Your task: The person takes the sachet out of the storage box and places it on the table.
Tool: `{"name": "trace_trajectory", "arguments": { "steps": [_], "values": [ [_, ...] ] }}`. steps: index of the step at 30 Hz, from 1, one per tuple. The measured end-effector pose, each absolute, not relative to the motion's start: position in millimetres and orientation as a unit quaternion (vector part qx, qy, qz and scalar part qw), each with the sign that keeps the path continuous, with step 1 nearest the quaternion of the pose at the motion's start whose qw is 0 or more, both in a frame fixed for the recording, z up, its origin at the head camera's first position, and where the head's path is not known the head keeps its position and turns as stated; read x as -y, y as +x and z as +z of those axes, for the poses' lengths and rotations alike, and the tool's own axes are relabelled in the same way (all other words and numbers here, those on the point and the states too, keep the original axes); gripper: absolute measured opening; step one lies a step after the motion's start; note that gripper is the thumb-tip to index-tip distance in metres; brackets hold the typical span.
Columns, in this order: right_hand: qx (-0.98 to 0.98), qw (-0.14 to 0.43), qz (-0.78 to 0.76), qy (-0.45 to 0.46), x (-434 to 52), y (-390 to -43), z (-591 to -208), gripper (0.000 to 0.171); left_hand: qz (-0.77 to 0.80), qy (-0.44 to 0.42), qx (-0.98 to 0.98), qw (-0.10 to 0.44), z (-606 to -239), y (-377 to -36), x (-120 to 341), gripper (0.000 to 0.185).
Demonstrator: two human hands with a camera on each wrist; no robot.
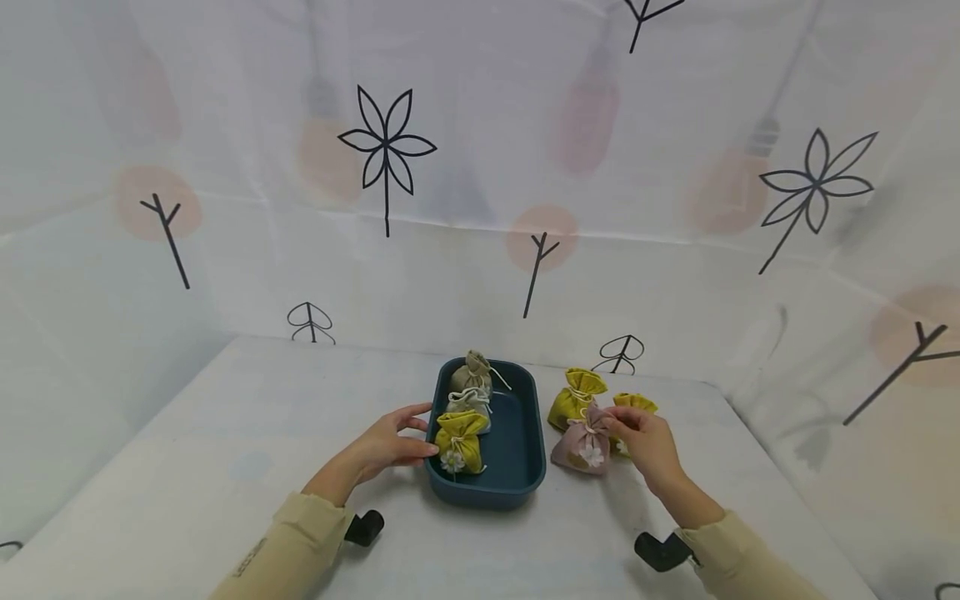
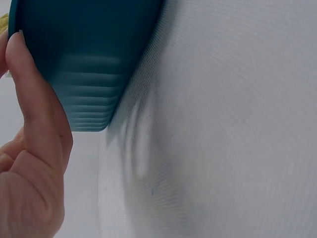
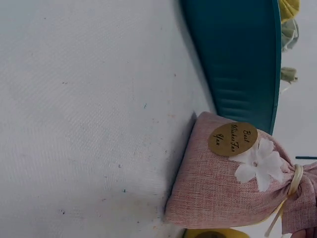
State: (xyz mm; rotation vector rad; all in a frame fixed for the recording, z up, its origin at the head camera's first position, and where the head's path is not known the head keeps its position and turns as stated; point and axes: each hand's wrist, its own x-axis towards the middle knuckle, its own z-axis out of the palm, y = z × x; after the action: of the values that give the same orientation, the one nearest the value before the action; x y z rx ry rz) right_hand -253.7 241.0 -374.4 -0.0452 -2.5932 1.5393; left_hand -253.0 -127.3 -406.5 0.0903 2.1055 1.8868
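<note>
A teal tray point(image 1: 487, 493) stands mid-table and holds a beige pouch point(image 1: 472, 372), a pale grey pouch point(image 1: 470, 405) and a yellow pouch point(image 1: 460, 442). My left hand point(image 1: 423, 429) rests against the tray's left side with its fingers straight. In the left wrist view its thumb point(image 2: 29, 99) lies along the tray's outer wall point(image 2: 89, 59). To the right of the tray, a pink pouch point(image 1: 583, 443) with a white flower and a round tag sits on the cloth. My right hand point(image 1: 618, 425) pinches its tied neck. The pink pouch point(image 3: 223, 188) is beside the tray wall point(image 3: 237, 59).
Two more yellow pouches lie to the right of the tray: one point(image 1: 576, 397) behind the pink pouch, one point(image 1: 634, 403) partly hidden by my right hand. The table is covered in white cloth. Patterned white curtains close off the back and both sides.
</note>
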Motion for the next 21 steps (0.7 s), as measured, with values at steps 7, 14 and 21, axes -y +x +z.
{"name": "trace_trajectory", "arguments": {
  "steps": [7,14,21],
  "values": [
    [0.864,0.068,0.498,-0.003,-241.0,-256.5,-378.4,0.028,0.655,0.027,-0.740,0.152,-406.2,-253.1,126.7,0.079],
    [0.871,0.070,0.487,0.006,-242.5,-256.0,-375.9,0.033,0.652,0.025,-0.743,0.150,-406.1,-252.8,126.2,0.080],
    [0.868,0.074,0.491,0.003,-241.2,-254.8,-369.6,0.035,0.654,0.027,-0.741,0.151,-407.1,-253.4,126.8,0.080]
  ]
}}
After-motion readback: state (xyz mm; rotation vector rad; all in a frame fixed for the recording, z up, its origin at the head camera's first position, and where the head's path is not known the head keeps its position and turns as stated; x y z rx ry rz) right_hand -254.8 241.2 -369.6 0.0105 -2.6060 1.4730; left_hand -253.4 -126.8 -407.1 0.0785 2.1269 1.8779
